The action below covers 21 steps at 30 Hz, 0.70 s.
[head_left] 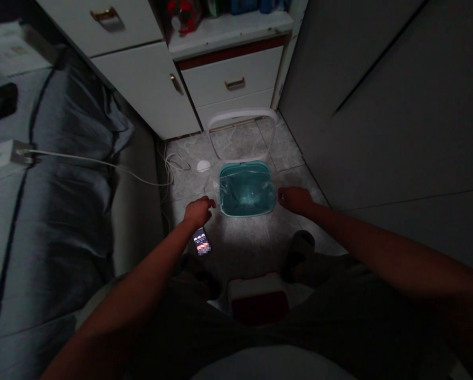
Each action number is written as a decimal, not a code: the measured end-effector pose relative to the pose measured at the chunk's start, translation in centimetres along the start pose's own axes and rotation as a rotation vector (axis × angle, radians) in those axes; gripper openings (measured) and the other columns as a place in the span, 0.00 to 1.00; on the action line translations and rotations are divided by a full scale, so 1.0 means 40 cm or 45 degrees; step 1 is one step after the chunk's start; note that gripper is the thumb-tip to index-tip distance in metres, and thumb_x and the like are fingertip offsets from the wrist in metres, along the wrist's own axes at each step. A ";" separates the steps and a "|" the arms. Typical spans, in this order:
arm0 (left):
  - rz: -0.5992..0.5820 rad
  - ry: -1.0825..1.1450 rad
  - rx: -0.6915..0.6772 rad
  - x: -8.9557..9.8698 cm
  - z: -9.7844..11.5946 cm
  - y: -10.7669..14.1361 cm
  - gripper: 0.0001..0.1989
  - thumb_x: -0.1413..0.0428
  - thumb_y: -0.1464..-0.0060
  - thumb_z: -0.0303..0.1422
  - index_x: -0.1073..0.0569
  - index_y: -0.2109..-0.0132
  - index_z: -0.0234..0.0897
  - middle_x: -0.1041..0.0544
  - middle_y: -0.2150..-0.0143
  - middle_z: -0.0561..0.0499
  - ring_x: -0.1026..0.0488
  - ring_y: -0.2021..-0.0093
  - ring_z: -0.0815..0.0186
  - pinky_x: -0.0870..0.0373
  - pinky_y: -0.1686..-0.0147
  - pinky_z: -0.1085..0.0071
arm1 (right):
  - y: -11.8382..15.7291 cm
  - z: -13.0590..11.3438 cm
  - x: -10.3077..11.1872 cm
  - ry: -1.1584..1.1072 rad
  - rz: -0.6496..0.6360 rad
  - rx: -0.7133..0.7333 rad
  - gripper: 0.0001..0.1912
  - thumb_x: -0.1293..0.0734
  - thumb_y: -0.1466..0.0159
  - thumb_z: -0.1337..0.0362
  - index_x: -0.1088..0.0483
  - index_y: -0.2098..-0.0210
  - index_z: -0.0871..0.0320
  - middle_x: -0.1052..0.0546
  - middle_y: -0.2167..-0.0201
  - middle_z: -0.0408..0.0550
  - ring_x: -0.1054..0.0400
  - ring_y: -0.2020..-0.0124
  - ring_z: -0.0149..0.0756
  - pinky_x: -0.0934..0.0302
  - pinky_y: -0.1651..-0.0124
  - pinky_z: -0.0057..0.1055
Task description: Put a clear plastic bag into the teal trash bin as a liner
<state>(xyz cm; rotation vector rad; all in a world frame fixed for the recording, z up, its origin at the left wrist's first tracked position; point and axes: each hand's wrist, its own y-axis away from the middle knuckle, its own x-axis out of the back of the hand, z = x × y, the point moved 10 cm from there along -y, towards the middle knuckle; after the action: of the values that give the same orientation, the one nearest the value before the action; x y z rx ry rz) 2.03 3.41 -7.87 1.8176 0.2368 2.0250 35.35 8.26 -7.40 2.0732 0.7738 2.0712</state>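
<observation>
Head view: we see left hand [199, 211] and right hand [295, 199] half-open, empty, either side of a teal plastic-lined bin [240, 164]; phone [201, 241] on the floor near left hand.

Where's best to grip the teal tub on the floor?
Probably the two side rims of the teal tub, coming from above on either side. It sits low and squarish with its rim exposed, and the left hand and right hand flank it. Pinch the rim with the fingers, clear of the plastic sheet inside.
</observation>
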 end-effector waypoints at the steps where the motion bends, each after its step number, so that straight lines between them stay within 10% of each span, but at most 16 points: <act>1: 0.024 0.020 0.028 0.010 -0.007 -0.001 0.17 0.44 0.43 0.26 0.19 0.49 0.45 0.21 0.47 0.47 0.21 0.50 0.57 0.28 0.56 0.66 | 0.000 0.001 0.015 -0.015 0.040 -0.012 0.13 0.36 0.30 0.60 0.22 0.51 0.54 0.17 0.52 0.55 0.23 0.53 0.48 0.36 0.56 0.36; 10: 0.338 0.260 -0.010 0.141 0.029 -0.015 0.14 0.46 0.34 0.34 0.21 0.46 0.43 0.22 0.46 0.47 0.21 0.53 0.60 0.28 0.55 0.66 | -0.016 -0.064 0.125 -0.273 0.322 0.077 0.13 0.36 0.30 0.63 0.25 0.47 0.56 0.20 0.48 0.53 0.25 0.52 0.42 0.37 0.53 0.32; 21: 0.298 0.413 0.127 0.060 -0.012 -0.122 0.29 0.46 0.31 0.45 0.32 0.28 0.41 0.28 0.36 0.41 0.21 0.52 0.58 0.27 0.52 0.64 | -0.109 -0.266 0.040 -0.187 0.037 0.535 0.18 0.35 0.29 0.69 0.21 0.43 0.63 0.20 0.42 0.57 0.27 0.41 0.44 0.38 0.36 0.35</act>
<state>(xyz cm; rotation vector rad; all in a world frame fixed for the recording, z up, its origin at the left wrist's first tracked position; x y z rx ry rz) 2.32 8.88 -7.64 1.6286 0.2287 2.5133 23.86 9.80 -7.12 2.4206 1.2477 1.8653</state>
